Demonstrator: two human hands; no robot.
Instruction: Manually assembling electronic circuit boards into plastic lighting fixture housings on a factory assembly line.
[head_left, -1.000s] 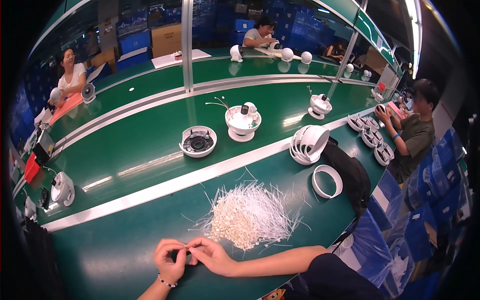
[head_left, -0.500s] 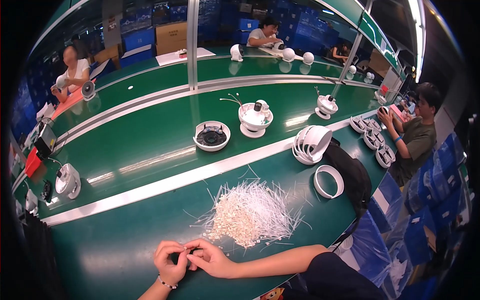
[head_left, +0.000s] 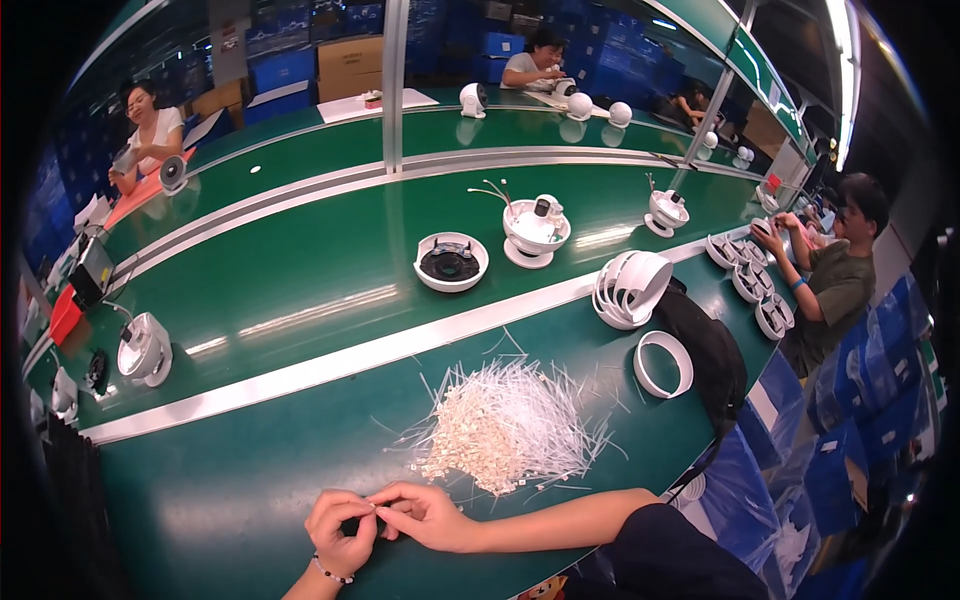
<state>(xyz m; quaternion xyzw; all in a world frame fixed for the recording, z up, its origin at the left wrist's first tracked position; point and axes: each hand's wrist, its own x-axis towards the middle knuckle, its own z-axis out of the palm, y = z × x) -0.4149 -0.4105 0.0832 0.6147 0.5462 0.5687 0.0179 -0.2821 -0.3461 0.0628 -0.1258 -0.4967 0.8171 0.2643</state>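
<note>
L hand (head_left: 340,525) and R hand (head_left: 425,517) were at lower ctr of frame, over the green bench (head_left: 200,475), tips meeting. Fingers of both were pressed together in a pinch; item betw. them too small to tell. Pile of white strips (head_left: 525,425) w/ cream ends lay loose at ctr of frame, near R hand. White ring (head_left: 647,378) and nested white shells (head_left: 632,288) sat R of ctr.

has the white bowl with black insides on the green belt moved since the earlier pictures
Yes: the white bowl has moved right along the green belt, farther past the metal post.
</note>
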